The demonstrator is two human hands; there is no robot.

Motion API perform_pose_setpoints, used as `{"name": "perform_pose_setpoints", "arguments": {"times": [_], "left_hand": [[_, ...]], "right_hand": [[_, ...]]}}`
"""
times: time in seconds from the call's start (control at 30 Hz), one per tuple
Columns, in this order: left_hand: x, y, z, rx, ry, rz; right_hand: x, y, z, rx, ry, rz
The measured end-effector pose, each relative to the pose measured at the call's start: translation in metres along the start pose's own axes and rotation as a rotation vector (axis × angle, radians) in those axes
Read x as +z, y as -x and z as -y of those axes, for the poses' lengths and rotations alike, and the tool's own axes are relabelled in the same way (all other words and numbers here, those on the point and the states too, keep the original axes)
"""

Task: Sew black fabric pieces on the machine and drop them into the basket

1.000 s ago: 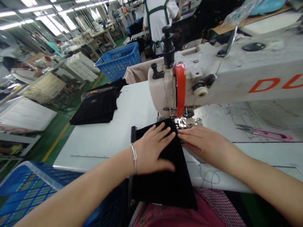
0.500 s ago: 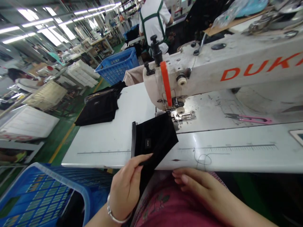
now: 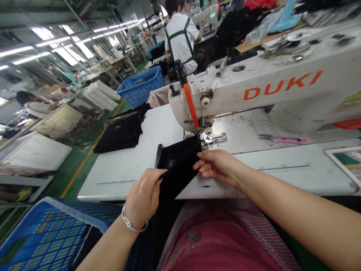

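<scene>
A black fabric piece [image 3: 180,162] with a small label lies on the white sewing table [image 3: 132,165], its far corner under the presser foot [image 3: 210,136] of the white sewing machine [image 3: 254,90]. My left hand [image 3: 143,195], with a bracelet on the wrist, pinches the fabric's near left edge at the table front. My right hand [image 3: 217,167] grips the fabric's right edge with curled fingers, just in front of the presser foot.
A stack of black pieces [image 3: 121,130] lies at the table's far left. Pink thread snips [image 3: 282,139] rest to the right of the needle. A blue crate [image 3: 42,237] stands at my lower left, another blue crate [image 3: 141,84] beyond the table. A person in a green apron [image 3: 180,37] works behind.
My hands left the flat fabric and dropped toward my lap, then came back up. The left now pinches the near edge and the right grips the right edge.
</scene>
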State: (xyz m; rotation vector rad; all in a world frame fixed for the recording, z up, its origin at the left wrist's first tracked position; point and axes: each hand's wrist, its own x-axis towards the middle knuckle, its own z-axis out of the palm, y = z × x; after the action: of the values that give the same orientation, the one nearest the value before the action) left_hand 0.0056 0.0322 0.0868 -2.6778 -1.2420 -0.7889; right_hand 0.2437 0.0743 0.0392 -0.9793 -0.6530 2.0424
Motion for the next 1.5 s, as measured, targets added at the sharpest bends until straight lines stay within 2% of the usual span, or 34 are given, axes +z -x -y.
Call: {"name": "perform_pose_setpoints", "arguments": {"times": [0.2, 0.3, 0.37, 0.47, 0.6, 0.77, 1.0, 1.07, 1.13, 1.17, 1.2, 1.23, 1.3, 1.37, 1.43, 1.5], "left_hand": [[-0.002, 0.006, 0.005, 0.290, -0.062, 0.210], [0.007, 0.014, -0.006, 0.386, -0.108, 0.407], [0.015, 0.019, -0.020, 0.367, -0.118, 0.468], [0.027, 0.024, -0.043, 0.337, -0.079, 0.380], [0.041, 0.027, -0.062, 0.395, 0.038, 0.222], [0.051, 0.034, -0.063, 0.316, 0.161, 0.174], [0.060, 0.044, -0.067, 0.236, 0.151, 0.166], [0.062, 0.046, -0.067, 0.236, 0.131, 0.156], [0.063, 0.046, -0.067, 0.243, 0.151, 0.141], [0.063, 0.045, -0.067, 0.244, 0.176, 0.136], [0.062, 0.044, -0.067, 0.242, 0.204, 0.129], [0.062, 0.043, -0.067, 0.237, 0.229, 0.121], [0.062, 0.040, -0.067, 0.231, 0.264, 0.117], [0.063, 0.039, -0.068, 0.223, 0.285, 0.135], [0.065, 0.037, -0.067, 0.202, 0.291, 0.160], [0.067, 0.035, -0.065, 0.195, 0.279, 0.197]], "right_hand": [[0.009, 0.059, -0.050, 0.182, 0.058, 0.100], [0.006, 0.077, -0.075, 0.222, 0.133, 0.053], [0.002, 0.081, -0.087, 0.231, 0.181, 0.014], [-0.003, 0.082, -0.097, 0.228, 0.210, -0.009], [-0.008, 0.085, -0.104, 0.188, 0.193, -0.002], [-0.010, 0.090, -0.103, 0.195, 0.191, 0.002], [-0.008, 0.089, -0.101, 0.209, 0.096, 0.037], [-0.009, 0.089, -0.101, 0.218, 0.135, 0.048], [-0.011, 0.092, -0.099, 0.200, 0.290, 0.061], [-0.014, 0.094, -0.098, 0.136, 0.426, 0.050], [-0.016, 0.096, -0.096, 0.012, 0.597, 0.022], [-0.020, 0.097, -0.094, -0.176, 0.787, -0.022], [-0.027, 0.098, -0.090, -0.641, 1.163, -0.111], [-0.033, 0.095, -0.085, -1.019, 1.423, -0.122], [-0.036, 0.090, -0.080, -1.206, 1.562, -0.064], [-0.036, 0.084, -0.073, -1.295, 1.597, -0.032]]}}
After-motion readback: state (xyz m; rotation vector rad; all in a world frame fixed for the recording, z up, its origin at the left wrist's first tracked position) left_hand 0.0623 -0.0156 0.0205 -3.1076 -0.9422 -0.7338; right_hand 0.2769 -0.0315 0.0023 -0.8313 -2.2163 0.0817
